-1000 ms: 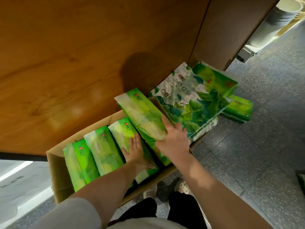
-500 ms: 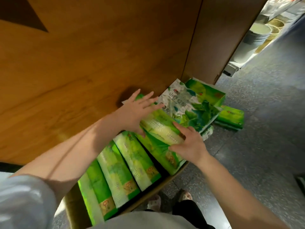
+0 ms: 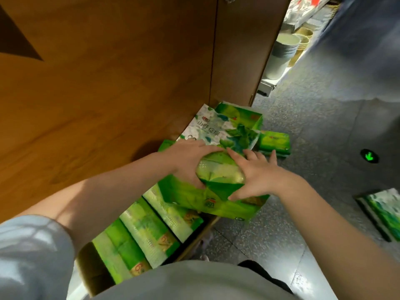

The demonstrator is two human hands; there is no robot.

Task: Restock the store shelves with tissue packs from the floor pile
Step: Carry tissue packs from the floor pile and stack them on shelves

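Grey speckled floor (image 3: 303, 224) beside wooden cabinet (image 3: 108, 83) | tissue pack (image 3: 216, 187) gripped at its end between left hand (image 3: 190, 161) and right hand (image 3: 257, 174), fingers clasped around wrapper | held above cardboard box (image 3: 95, 269) of green packs (image 3: 147, 230) | further packs (image 3: 275, 141) lay on floor.

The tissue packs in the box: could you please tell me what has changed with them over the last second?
Both hands, left and right, have taken hold of the rightmost tissue pack and lifted it up out of the cardboard box. The other packs in the box and the large pack by the wooden panel stayed put.
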